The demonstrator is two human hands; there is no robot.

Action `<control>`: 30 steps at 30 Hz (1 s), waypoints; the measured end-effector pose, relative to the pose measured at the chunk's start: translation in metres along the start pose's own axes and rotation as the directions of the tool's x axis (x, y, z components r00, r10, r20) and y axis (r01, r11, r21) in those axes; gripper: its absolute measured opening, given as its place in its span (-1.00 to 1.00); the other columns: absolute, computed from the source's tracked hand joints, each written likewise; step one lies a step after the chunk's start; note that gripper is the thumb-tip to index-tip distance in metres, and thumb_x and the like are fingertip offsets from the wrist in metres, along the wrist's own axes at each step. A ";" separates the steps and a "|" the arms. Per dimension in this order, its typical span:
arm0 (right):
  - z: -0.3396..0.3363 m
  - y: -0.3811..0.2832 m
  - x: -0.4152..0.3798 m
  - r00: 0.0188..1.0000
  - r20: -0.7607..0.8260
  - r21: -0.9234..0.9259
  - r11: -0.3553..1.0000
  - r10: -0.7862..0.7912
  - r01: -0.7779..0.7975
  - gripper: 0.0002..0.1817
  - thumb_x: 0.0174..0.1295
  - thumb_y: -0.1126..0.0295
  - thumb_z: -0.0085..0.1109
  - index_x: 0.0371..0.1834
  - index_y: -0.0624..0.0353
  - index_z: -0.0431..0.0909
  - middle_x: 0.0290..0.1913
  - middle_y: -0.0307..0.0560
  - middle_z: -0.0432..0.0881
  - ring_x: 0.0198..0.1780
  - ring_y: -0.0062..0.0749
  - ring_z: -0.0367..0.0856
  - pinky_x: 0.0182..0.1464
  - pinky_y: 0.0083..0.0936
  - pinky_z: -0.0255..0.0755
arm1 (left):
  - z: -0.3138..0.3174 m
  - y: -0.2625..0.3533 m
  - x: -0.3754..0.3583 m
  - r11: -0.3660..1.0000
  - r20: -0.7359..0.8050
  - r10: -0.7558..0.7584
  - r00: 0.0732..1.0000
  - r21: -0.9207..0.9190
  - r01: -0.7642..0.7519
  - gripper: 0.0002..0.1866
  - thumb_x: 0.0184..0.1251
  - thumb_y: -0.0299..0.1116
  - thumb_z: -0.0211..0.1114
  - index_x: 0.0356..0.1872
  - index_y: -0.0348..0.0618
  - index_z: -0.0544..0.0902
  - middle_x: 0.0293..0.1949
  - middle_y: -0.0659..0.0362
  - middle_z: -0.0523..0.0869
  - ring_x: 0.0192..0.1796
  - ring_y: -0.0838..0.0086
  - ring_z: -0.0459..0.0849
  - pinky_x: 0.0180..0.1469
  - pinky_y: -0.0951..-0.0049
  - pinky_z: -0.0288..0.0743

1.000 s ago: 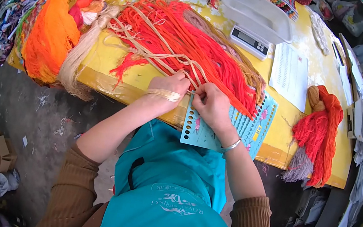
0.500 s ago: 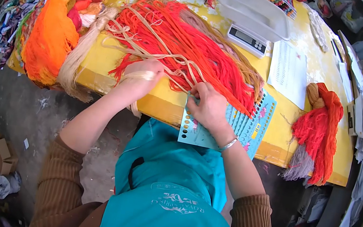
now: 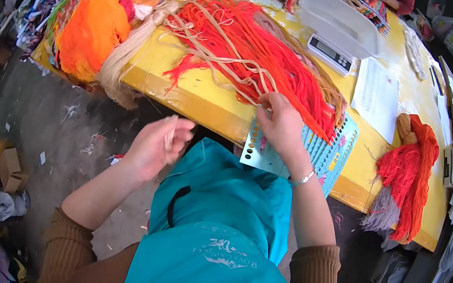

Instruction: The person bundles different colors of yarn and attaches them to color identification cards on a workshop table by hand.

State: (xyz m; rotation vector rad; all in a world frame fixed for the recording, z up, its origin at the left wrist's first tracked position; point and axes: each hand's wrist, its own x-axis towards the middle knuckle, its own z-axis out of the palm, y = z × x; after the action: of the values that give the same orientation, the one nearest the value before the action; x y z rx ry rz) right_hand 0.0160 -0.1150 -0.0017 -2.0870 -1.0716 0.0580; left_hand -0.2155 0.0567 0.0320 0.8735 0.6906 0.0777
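In the head view, the right hand point(image 3: 282, 128) pinches the beige yarn point(image 3: 216, 62) between thumb and fingers at the tabletop's point(image 3: 157, 69) near edge, over the turquoise cards point(image 3: 265, 156), which overhang that edge. The left hand point(image 3: 156, 147) is off the near edge, above the floor, fingers bent; I cannot tell whether they close on anything. The beige yarn lies across the red yarn point(image 3: 287, 70), mid-tabletop. An orange skein point(image 3: 99, 22) drapes by the left edge; a red skein point(image 3: 406, 173) hangs over the near right corner. Toward the far edge, 1 tub point(image 3: 344, 26) sits on 1 scale point(image 3: 330, 53).
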 end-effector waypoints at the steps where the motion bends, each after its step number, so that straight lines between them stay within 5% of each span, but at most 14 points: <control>1: -0.008 -0.020 -0.004 0.999 -0.019 0.074 0.997 0.027 -0.026 -0.85 0.17 0.41 0.19 -0.20 0.14 0.59 -0.25 -0.05 0.67 -0.37 -0.19 0.66 -0.30 -0.33 0.53 | 0.014 0.007 -0.003 0.989 0.062 0.115 0.991 0.082 -0.120 -0.61 0.51 -0.12 0.07 0.08 -0.23 0.58 -0.14 0.19 0.71 -0.28 0.57 0.60 -0.27 0.54 0.45; 3: -0.013 -0.050 -0.018 0.995 -0.054 0.263 0.963 0.083 -0.066 -0.89 0.16 0.45 0.21 -0.25 0.16 0.61 -0.29 -0.05 0.66 -0.42 -0.27 0.63 -0.34 -0.40 0.51 | 0.038 0.012 -0.004 0.981 0.166 0.186 0.968 0.026 -0.193 -0.55 0.52 -0.14 0.02 0.17 -0.31 0.53 0.14 0.04 0.65 0.11 0.41 0.61 0.08 0.38 0.48; 4: -0.013 -0.059 -0.029 0.992 -0.075 0.369 0.927 0.101 -0.066 -0.91 0.18 0.48 0.24 -0.26 0.21 0.62 -0.36 -0.10 0.65 -0.48 -0.47 0.56 -0.39 -0.53 0.45 | 0.045 0.009 -0.001 0.982 0.251 0.190 0.949 -0.053 -0.183 -0.51 0.52 -0.16 -0.03 0.23 -0.34 0.49 0.29 -0.03 0.52 0.34 0.32 0.46 0.30 0.26 0.37; 7: -0.006 -0.074 -0.059 0.962 0.078 0.724 0.648 0.262 -0.235 -0.89 0.24 0.48 0.27 -0.24 0.29 0.61 -0.40 -0.28 0.60 -0.44 -0.72 0.44 -0.42 -0.68 0.34 | 0.070 -0.011 0.011 0.958 0.381 0.189 0.905 -0.274 -0.085 -0.49 0.49 -0.19 -0.06 0.27 -0.40 0.46 0.39 -0.02 0.40 0.43 0.27 0.34 0.46 0.18 0.16; 10: -0.005 -0.080 -0.075 0.922 0.146 0.844 0.440 0.359 -0.305 -0.87 0.27 0.48 0.28 -0.19 0.30 0.61 -0.41 -0.32 0.58 -0.41 -0.78 0.42 -0.39 -0.76 0.32 | 0.086 -0.031 0.018 0.952 0.426 0.179 0.887 -0.302 -0.047 -0.55 0.41 -0.21 0.03 0.08 -0.38 0.62 0.41 -0.02 0.35 0.41 0.30 0.35 0.41 0.22 0.18; 20: 0.007 -0.071 -0.096 0.835 0.300 0.889 0.182 0.462 -0.420 -0.93 0.31 0.46 0.20 -0.25 0.23 0.58 -0.50 -0.30 0.54 -0.59 -0.73 0.38 -0.60 -0.76 0.10 | 0.087 -0.055 0.027 0.971 0.410 0.196 0.891 -0.210 -0.117 -0.60 0.43 -0.31 0.02 0.04 -0.45 0.63 0.33 -0.10 0.46 0.31 0.26 0.47 0.25 0.25 0.42; 22: 0.012 -0.070 -0.097 0.825 0.268 0.958 -0.044 0.497 -0.285 -0.92 0.33 0.44 0.17 -0.23 0.21 0.55 -0.52 -0.31 0.51 -0.61 -0.73 0.36 -0.61 -0.74 0.07 | 0.086 -0.055 0.027 0.957 0.364 0.212 0.907 -0.267 -0.116 -0.60 0.44 -0.33 0.00 0.03 -0.45 0.64 0.32 -0.11 0.48 0.28 0.27 0.50 0.24 0.25 0.43; 24: 0.011 -0.072 -0.095 0.811 0.290 0.950 -0.052 0.508 -0.307 -0.93 0.32 0.45 0.18 -0.21 0.19 0.53 -0.53 -0.32 0.49 -0.61 -0.74 0.35 -0.62 -0.74 0.06 | 0.083 -0.059 0.030 0.959 0.371 0.238 0.898 -0.238 -0.155 -0.61 0.45 -0.34 -0.01 0.03 -0.46 0.64 0.32 -0.12 0.48 0.29 0.25 0.50 0.25 0.25 0.43; 27: 0.016 -0.073 -0.095 0.854 0.236 0.907 0.210 0.464 -0.364 -0.93 0.32 0.45 0.21 -0.26 0.19 0.54 -0.50 -0.32 0.53 -0.60 -0.75 0.34 -0.61 -0.75 0.06 | 0.084 -0.064 0.030 0.955 0.376 0.294 0.879 -0.161 -0.250 -0.62 0.46 -0.38 -0.03 0.04 -0.47 0.63 0.30 -0.13 0.49 0.31 0.22 0.49 0.26 0.26 0.43; 30: 0.021 -0.065 -0.101 0.852 0.221 0.945 0.112 0.475 -0.307 -0.93 0.34 0.45 0.18 -0.26 0.20 0.55 -0.49 -0.33 0.53 -0.60 -0.74 0.33 -0.60 -0.75 0.06 | 0.084 -0.067 0.033 0.941 0.375 0.339 0.863 -0.132 -0.312 -0.63 0.47 -0.41 -0.05 0.06 -0.47 0.61 0.27 -0.15 0.52 0.32 0.20 0.49 0.25 0.29 0.43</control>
State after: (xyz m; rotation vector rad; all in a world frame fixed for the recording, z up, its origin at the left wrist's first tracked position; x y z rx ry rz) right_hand -0.1006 -0.1512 -0.0035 -1.0339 -0.1201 0.6845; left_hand -0.1547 -0.0330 0.0029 0.9015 0.1553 0.2213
